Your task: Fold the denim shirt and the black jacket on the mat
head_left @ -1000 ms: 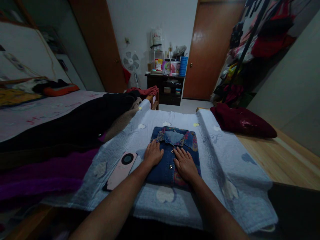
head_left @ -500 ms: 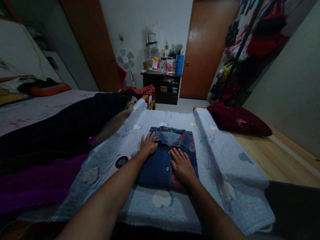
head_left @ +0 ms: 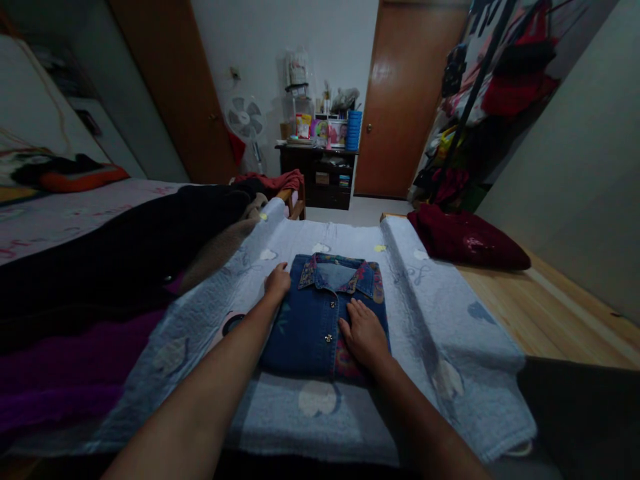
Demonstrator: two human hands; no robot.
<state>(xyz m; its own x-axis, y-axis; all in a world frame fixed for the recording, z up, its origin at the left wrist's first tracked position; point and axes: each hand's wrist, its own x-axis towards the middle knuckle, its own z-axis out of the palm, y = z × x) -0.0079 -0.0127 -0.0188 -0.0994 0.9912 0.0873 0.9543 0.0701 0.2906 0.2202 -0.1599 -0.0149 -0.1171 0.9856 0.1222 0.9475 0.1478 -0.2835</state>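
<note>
A folded denim shirt (head_left: pixel 305 333) with a flower-patterned collar and metal buttons lies front up on a pale blue quilt (head_left: pixel 320 437). My right hand (head_left: pixel 367 333) rests flat on the shirt's right half, fingers spread beside the button row. At the shirt's left edge, near the shoulder, is my left hand (head_left: pixel 278 283). One of its fingertips points forward; the other fingers are mostly hidden, so I cannot tell whether they grip the cloth. Partly behind my left forearm is a pinkish thing with a dark round centre (head_left: pixel 233 323).
Dark clothing (head_left: pixel 150 227) and purple cloth (head_left: pixel 75 360) lie on the left. To the right, a maroon folded garment (head_left: pixel 465 240) sits on a wooden surface (head_left: pixel 495 303). Behind stand a fan (head_left: pixel 246 119), a dark cabinet (head_left: pixel 313 177) and a door (head_left: pixel 395 100).
My left hand has moved off the shirt's collar area to its left edge, and its fingers are less spread. My right hand stays on the shirt. The view has shifted slightly.
</note>
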